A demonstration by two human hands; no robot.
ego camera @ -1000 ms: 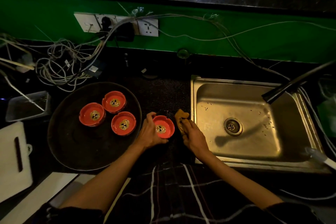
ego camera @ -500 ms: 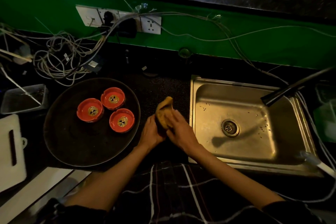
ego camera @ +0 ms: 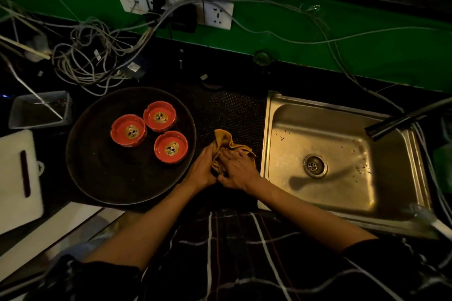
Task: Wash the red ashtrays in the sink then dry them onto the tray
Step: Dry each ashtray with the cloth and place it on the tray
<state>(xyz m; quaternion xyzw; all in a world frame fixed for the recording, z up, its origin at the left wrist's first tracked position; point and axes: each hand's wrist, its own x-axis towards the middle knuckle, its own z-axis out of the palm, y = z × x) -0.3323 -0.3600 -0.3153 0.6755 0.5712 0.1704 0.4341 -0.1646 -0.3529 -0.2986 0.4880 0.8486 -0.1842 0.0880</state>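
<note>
Three red ashtrays (ego camera: 129, 130) (ego camera: 160, 117) (ego camera: 171, 146) sit upright on the round dark tray (ego camera: 102, 173). Between the tray and the steel sink (ego camera: 325, 154), my left hand (ego camera: 204, 168) and my right hand (ego camera: 236, 168) are pressed together around a yellow cloth (ego camera: 226, 143). The cloth covers whatever they hold; a fourth ashtray is hidden under it. My left hand cups it from the left, and my right hand presses the cloth over it from the right.
A black tap (ego camera: 403, 118) reaches over the sink from the right. Tangled cables (ego camera: 93, 61) and wall sockets (ego camera: 217, 16) lie behind the tray. A white cutting board (ego camera: 17, 178) and a grey tub (ego camera: 40, 110) stand at the left. A textured mat (ego camera: 232, 115) lies under my hands.
A second ago my left hand held a bare red ashtray and my right hand held the cloth beside it. The cloth has come over the ashtray, and both hands now wrap it.
</note>
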